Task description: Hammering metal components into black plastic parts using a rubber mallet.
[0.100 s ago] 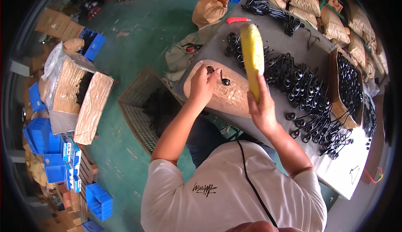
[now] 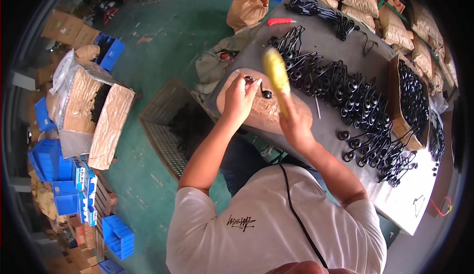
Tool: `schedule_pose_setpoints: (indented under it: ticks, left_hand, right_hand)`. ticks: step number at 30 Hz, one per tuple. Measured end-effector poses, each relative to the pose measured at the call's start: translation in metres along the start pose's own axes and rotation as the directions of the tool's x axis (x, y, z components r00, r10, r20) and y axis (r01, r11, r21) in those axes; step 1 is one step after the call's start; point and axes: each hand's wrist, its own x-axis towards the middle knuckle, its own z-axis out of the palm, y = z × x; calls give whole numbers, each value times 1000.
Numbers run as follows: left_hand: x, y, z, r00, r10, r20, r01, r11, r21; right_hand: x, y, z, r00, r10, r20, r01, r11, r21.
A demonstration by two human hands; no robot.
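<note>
My left hand [image 2: 236, 97] pinches a small black part [image 2: 266, 94] with rounded ends against a worn, tan-brown board [image 2: 296, 113] on the table. One rounded end shows by the fingertips, the other just right of them; its middle is partly hidden by the hand. In my right hand [image 2: 297, 127] is a long yellow bar-shaped tool [image 2: 276, 71], smeared by motion. My fingers wrap its near end, and its far end tilts up to the left, beside the black part. Whether the tool touches the part, I cannot tell.
Many black looped parts [image 2: 350, 88] lie across the grey table [image 2: 340, 44], with a cardboard box [image 2: 395, 88] of more at right. A red-handled knife [image 2: 281, 21] lies near the far edge. A plastic crate [image 2: 158, 126] holding dark pieces stands on the floor at left.
My right hand has swung the yellow tool left and down toward the black part. My left hand has stayed in place, still pinching the part.
</note>
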Motion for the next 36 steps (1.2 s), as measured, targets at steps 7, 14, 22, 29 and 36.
schedule_pose_setpoints:
  ticks: [7, 14, 22, 29, 36]
  left_hand:
    - [-7, -4, -14, 998, -61, -22, 59, 996, -72]
    - [-14, -13, -120, 915, -206, -346, 295, 927, 230]
    - [-2, -108, -130, 884, -463, -60, 295, 455, 840]
    - [85, -6, 30, 914, 338, 225, -404, 808, 429]
    - [132, 0, 187, 789, 381, 481, -596, 664, 452]
  right_hand:
    - [12, 13, -2, 882, 408, 235, -408, 912, -49]
    - [-14, 38, -38, 869, 303, 391, -327, 945, -7]
    - [-20, 50, -33, 902, 220, 371, -246, 969, 24]
    - [-22, 53, -29, 927, 186, 325, -198, 980, 5]
    - [-16, 40, -32, 916, 191, 352, -203, 979, -3]
